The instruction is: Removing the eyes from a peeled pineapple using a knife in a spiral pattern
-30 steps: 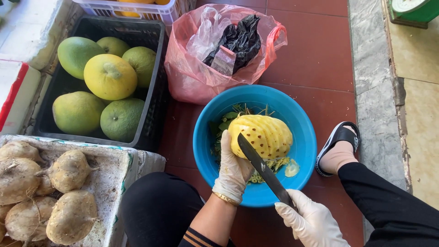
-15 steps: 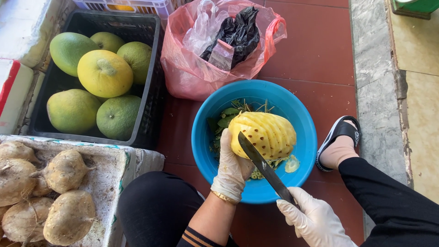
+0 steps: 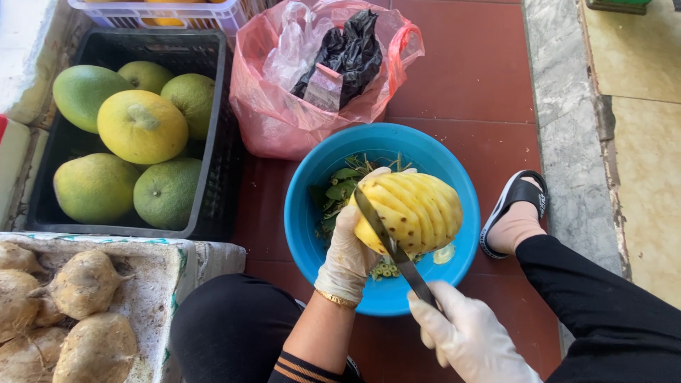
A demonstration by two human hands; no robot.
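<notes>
Head | left hand grip: pineapple | right hand: knife, seemingly cutting

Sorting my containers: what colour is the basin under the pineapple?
Bright blue basin, clearest in the head view.

Red tiled floor carries it all — blue bowl at centre, pink plastic bag at twelve o'clock, black crate at ten, white foam box at eight — grey stone curb at three.
</notes>
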